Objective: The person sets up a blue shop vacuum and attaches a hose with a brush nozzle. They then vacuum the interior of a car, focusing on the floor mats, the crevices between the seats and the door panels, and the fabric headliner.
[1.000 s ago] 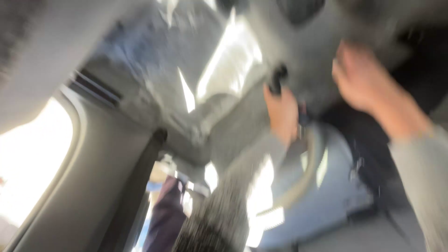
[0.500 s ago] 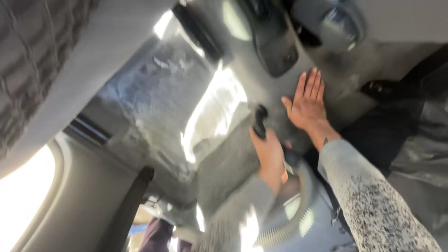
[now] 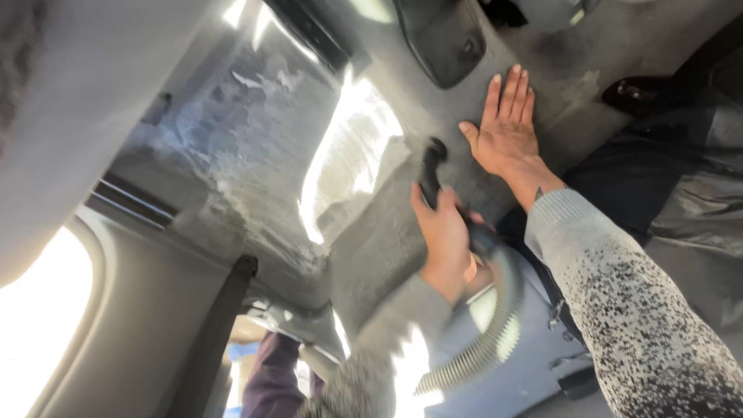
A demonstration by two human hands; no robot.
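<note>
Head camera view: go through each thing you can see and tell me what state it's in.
Vacuum nozzle: held in left hand, tip against the carpet.
Ribbed hose: attached, curving down behind the left hand.
Right hand: open, flat on the grey carpet.
Clear floor mat: lying flat, sunlit.
Pedal: untouched.

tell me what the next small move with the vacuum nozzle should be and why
Probably slide the black nozzle a little further across the grey carpet, toward the sunlit patch. The left hand grips it with the tip on the carpet, the ribbed hose trailing behind. The right hand lies flat on the carpet right beside the tip, so moving away from it looks sensible.
</note>
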